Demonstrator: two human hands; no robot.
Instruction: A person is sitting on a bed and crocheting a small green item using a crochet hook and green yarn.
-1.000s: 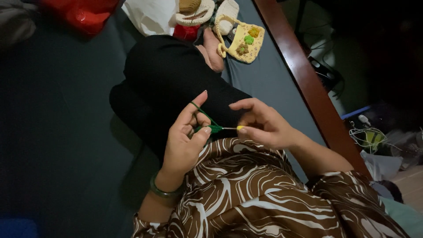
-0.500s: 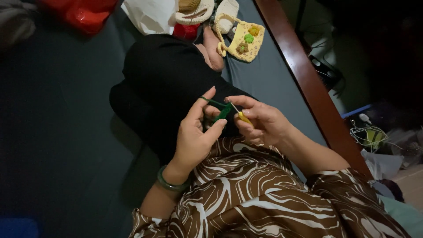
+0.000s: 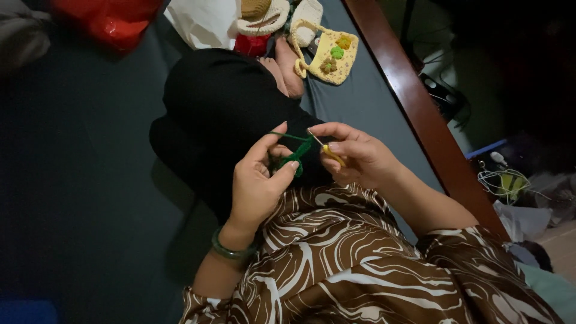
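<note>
My left hand (image 3: 257, 183) pinches a small green crochet piece (image 3: 295, 157) between thumb and fingers, and a strand of green yarn (image 3: 287, 136) runs over its forefinger. My right hand (image 3: 360, 157) grips a crochet hook (image 3: 327, 147) with a yellow handle, its metal tip at the green piece. Both hands work just above my lap, over black trousers (image 3: 222, 114). A green bangle (image 3: 231, 251) sits on my left wrist.
I sit on a dark grey bed surface (image 3: 84, 180) with a brown wooden edge (image 3: 414, 102) on the right. At the top lie a yellow crocheted bag (image 3: 331, 59) with flower patches, a white bag (image 3: 201, 23), a red bag (image 3: 111, 21) and other crocheted items. Clutter lies on the floor at the right.
Both hands have lifted a little away from my body, and the hook has turned so its tip points up toward the green piece. The yarn strand now stretches over the left forefinger.
</note>
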